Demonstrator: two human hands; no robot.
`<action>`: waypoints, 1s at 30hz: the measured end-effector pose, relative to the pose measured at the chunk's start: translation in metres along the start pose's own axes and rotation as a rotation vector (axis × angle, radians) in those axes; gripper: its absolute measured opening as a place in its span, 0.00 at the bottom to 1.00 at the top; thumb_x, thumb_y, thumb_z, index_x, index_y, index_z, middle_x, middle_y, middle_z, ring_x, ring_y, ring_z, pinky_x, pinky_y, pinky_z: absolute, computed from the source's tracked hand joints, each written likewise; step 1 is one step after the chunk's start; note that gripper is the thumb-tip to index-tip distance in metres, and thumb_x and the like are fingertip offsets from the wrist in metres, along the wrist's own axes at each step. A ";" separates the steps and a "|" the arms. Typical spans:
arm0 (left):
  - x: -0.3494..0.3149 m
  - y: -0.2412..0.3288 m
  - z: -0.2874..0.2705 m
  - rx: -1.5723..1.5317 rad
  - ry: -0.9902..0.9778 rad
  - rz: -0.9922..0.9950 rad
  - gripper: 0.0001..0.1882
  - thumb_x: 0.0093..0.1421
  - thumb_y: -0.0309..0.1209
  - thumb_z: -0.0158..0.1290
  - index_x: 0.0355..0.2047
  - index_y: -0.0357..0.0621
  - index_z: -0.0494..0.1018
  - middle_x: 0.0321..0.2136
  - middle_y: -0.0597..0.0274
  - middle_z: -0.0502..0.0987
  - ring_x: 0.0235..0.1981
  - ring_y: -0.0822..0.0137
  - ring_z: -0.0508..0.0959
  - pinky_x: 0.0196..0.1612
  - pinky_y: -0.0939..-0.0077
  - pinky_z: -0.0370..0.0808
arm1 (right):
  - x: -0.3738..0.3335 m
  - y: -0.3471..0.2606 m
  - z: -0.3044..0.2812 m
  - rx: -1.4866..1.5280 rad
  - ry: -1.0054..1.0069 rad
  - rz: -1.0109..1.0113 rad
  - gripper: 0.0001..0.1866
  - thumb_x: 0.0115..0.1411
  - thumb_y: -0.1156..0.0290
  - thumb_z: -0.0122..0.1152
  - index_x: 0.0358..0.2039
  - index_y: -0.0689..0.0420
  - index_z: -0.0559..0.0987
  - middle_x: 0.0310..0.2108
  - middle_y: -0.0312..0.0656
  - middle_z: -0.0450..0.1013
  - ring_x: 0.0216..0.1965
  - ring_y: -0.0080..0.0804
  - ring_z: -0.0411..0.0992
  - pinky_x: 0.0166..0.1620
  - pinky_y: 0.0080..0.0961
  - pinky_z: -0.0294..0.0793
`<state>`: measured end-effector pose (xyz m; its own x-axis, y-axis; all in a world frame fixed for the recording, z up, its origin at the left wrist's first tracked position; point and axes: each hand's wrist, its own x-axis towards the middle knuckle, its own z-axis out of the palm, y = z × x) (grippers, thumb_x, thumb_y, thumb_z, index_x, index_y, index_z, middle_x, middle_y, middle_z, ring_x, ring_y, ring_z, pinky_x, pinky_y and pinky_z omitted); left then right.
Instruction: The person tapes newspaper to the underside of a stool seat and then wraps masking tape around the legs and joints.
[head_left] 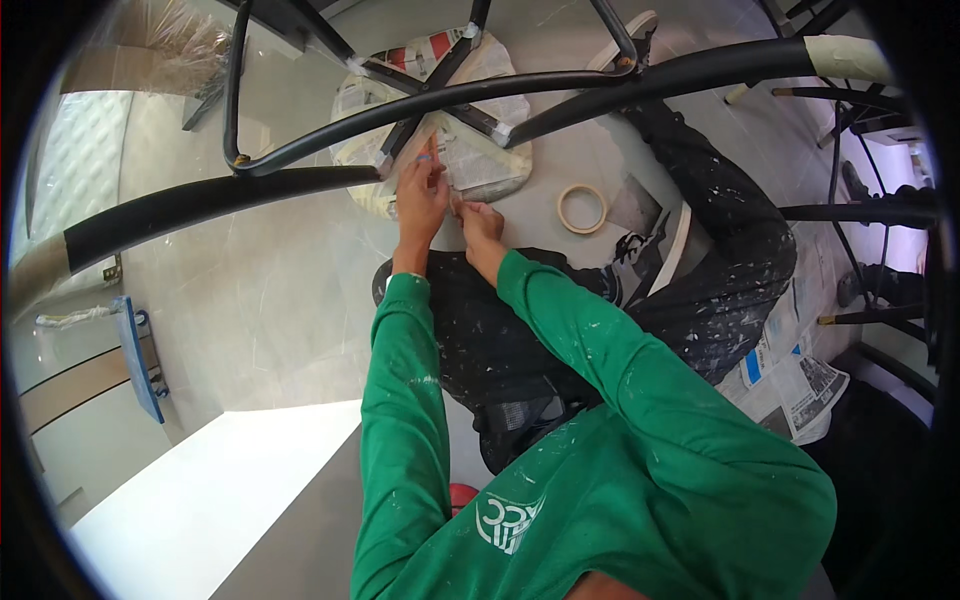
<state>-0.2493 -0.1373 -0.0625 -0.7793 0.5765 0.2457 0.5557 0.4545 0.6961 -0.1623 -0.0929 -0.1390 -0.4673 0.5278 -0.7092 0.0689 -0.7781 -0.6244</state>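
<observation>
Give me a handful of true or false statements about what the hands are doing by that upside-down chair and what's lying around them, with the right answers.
1. Both hands are at the newspaper-wrapped seat of the overturned chair. True.
2. The roll of masking tape is on the left hand's wrist. False: it lies flat on the floor, to the right of the right hand.
3. The person wears green sleeves. True.
4. The black chair legs are wrapped in newspaper. False: the near ones show bare black, one with a pale taped end.
5. Loose newspaper sheets lie on the floor at the right. True.
</observation>
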 end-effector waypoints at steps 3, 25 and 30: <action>-0.014 -0.002 -0.024 0.112 -0.114 0.178 0.13 0.55 0.24 0.61 0.42 0.39 0.79 0.36 0.53 0.79 0.37 0.55 0.78 0.44 0.62 0.77 | -0.021 -0.018 0.002 -0.046 -0.022 -0.005 0.09 0.61 0.68 0.71 0.33 0.61 0.82 0.27 0.33 0.77 0.26 0.19 0.69 0.31 0.20 0.68; -0.001 -0.006 0.003 0.118 -0.062 0.036 0.06 0.54 0.30 0.65 0.31 0.43 0.84 0.34 0.54 0.81 0.44 0.50 0.78 0.51 0.57 0.72 | 0.003 -0.009 0.019 -0.257 0.249 -0.182 0.18 0.59 0.59 0.76 0.30 0.62 0.84 0.27 0.35 0.78 0.27 0.22 0.70 0.33 0.25 0.71; -0.003 -0.008 0.003 0.180 -0.004 0.102 0.06 0.53 0.30 0.65 0.31 0.44 0.84 0.33 0.55 0.80 0.45 0.50 0.78 0.52 0.56 0.72 | 0.008 0.000 0.020 -0.364 0.302 -0.227 0.22 0.56 0.53 0.75 0.31 0.63 0.85 0.30 0.49 0.82 0.31 0.41 0.80 0.39 0.38 0.78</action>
<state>-0.2507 -0.1408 -0.0713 -0.7152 0.6283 0.3060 0.6749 0.5072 0.5360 -0.1843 -0.0951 -0.1380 -0.2345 0.7860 -0.5720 0.3226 -0.4922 -0.8085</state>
